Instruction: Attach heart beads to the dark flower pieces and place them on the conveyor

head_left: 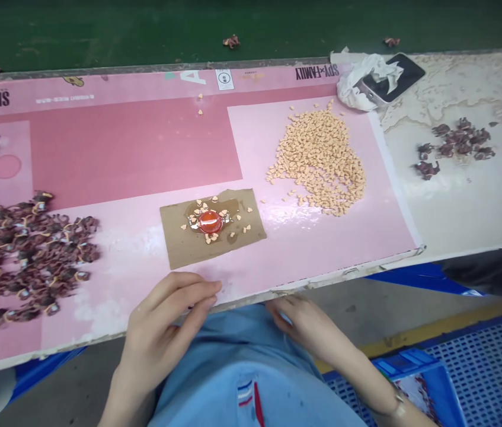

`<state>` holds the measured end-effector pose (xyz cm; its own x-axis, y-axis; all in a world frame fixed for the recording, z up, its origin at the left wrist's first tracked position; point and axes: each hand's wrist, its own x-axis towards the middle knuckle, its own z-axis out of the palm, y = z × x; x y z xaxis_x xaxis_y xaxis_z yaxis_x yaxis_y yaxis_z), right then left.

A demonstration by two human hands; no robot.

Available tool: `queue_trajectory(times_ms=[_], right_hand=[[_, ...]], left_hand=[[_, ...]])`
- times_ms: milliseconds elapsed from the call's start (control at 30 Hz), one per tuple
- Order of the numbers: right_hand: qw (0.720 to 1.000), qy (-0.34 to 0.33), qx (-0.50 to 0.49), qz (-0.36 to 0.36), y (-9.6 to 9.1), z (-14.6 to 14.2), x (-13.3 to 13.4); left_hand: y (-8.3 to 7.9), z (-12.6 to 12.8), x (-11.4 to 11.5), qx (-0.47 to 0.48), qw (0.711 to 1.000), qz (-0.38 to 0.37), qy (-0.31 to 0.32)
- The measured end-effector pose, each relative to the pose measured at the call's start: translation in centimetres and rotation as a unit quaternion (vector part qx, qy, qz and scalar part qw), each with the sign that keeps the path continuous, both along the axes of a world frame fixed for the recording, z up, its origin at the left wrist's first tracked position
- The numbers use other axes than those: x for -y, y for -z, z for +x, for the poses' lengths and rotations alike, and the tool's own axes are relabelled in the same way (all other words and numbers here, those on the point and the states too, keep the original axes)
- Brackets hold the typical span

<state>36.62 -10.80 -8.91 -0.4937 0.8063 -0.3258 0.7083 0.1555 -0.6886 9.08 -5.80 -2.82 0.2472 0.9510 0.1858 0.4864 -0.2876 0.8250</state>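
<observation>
My left hand point(166, 323) rests at the near edge of the pink board point(135, 148), fingers together and stretched toward the right, holding nothing I can see. My right hand point(306, 323) lies below the board's edge on my blue shirt, fingers curled loosely; what they hold, if anything, is hidden. Just beyond my left hand lies a brown cardboard piece point(213, 228) with an orange-red cap of glue point(210, 221) and a few small beige pieces around it. A big heap of small beige pieces point(319, 160) lies to the right on the board.
Several dark brown figures point(24, 255) spread over the board's left side; a smaller group point(455, 145) lies on the white table at right. A phone point(393, 77) on crumpled white paper sits at the far right. Blue perforated crates point(477, 367) stand below.
</observation>
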Motion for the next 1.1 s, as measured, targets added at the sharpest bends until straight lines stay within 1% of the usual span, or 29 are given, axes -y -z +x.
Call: queue_trajectory(times_ms=[67,100,133,167,200,267,300,333,400,467,533,567,600,633,667,767,833,967,1100], right_hand=[[0.996,-0.034,-0.087,-0.007,-3.9,0.0,-1.0],[0.982,-0.042,-0.185,-0.007,-5.5,-0.3,-1.7],[0.964,-0.023,-0.264,0.023,-6.7,-0.8,-2.4],[0.943,0.016,-0.326,0.066,-7.6,-1.5,-3.2],[0.919,0.066,-0.374,0.106,-8.0,-2.4,-3.9],[0.878,0.16,-0.425,0.153,-7.7,-4.6,-5.2],[0.864,0.189,-0.436,0.165,-7.3,-5.7,-5.7],[0.856,0.205,-0.439,0.178,-6.8,-6.6,-6.0],[0.851,0.207,-0.425,0.228,-5.9,-7.9,-6.5],[0.852,0.181,-0.386,0.303,-5.6,-8.4,-6.7],[0.856,0.142,-0.339,0.363,-5.6,-8.2,-6.8],[0.86,0.123,-0.317,0.38,-5.7,-8.0,-6.9],[0.866,0.106,-0.297,0.388,-5.8,-7.8,-7.0],[0.873,0.093,-0.28,0.389,-5.9,-7.7,-7.1],[0.878,0.087,-0.267,0.387,-6.0,-7.6,-7.2],[0.886,0.088,-0.251,0.379,-6.0,-7.9,-7.5],[0.888,0.094,-0.254,0.372,-6.0,-8.3,-7.7],[0.896,0.108,-0.261,0.344,-6.2,-9.1,-8.2],[0.902,0.138,-0.298,0.279,-6.5,-9.4,-8.7]], left_hand=[[-0.4,0.4,-0.2,0.019,0.999,-0.02,0.02],[-0.6,0.8,-0.3,0.041,0.998,-0.035,0.034],[-0.8,1.2,-0.5,0.069,0.995,-0.054,0.051],[-1.0,1.7,-0.6,0.098,0.99,-0.074,0.069],[-1.2,2.2,-0.8,0.127,0.984,-0.094,0.081],[-1.4,3.1,-0.9,0.183,0.97,-0.141,0.074],[-1.4,3.4,-0.9,0.214,0.96,-0.17,0.058],[-1.3,3.7,-0.9,0.249,0.946,-0.203,0.039],[-1.0,3.8,-0.8,0.321,0.907,-0.271,0.014],[-0.6,3.8,-0.7,0.373,0.871,-0.321,-0.001],[-0.3,3.6,-0.7,0.399,0.849,-0.345,-0.012],[-0.2,3.5,-0.8,0.403,0.847,-0.348,-0.016],[-0.2,3.4,-0.8,0.398,0.85,-0.344,-0.02],[-0.3,3.3,-0.8,0.384,0.862,-0.331,-0.028],[-0.4,3.2,-0.9,0.361,0.88,-0.308,-0.04],[-0.7,3.0,-1.0,0.256,0.943,-0.194,-0.085],[-0.7,2.8,-1.2,0.198,0.967,-0.126,-0.098],[-0.2,2.7,-1.5,0.144,0.982,-0.064,-0.103],[0.0,2.7,-2.0,0.102,0.988,-0.014,-0.117]])
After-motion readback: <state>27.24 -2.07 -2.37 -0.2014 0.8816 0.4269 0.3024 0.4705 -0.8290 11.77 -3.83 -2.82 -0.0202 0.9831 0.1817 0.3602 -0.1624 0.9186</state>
